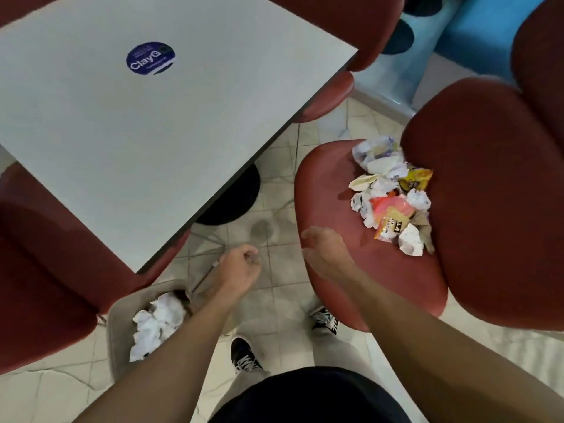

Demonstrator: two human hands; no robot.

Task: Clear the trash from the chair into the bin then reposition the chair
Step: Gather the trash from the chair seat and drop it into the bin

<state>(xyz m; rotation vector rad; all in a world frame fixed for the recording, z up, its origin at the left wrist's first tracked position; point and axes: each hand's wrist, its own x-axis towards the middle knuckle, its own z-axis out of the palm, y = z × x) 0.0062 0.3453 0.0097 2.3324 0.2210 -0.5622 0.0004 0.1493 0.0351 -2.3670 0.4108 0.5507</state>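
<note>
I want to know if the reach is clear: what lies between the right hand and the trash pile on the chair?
Only bare red seat: the head view shows nothing between the right hand and the trash pile on the chair.

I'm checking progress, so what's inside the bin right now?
The bin holds crumpled white paper. The left forearm covers its right side, and whatever lies under the paper is hidden.
</note>
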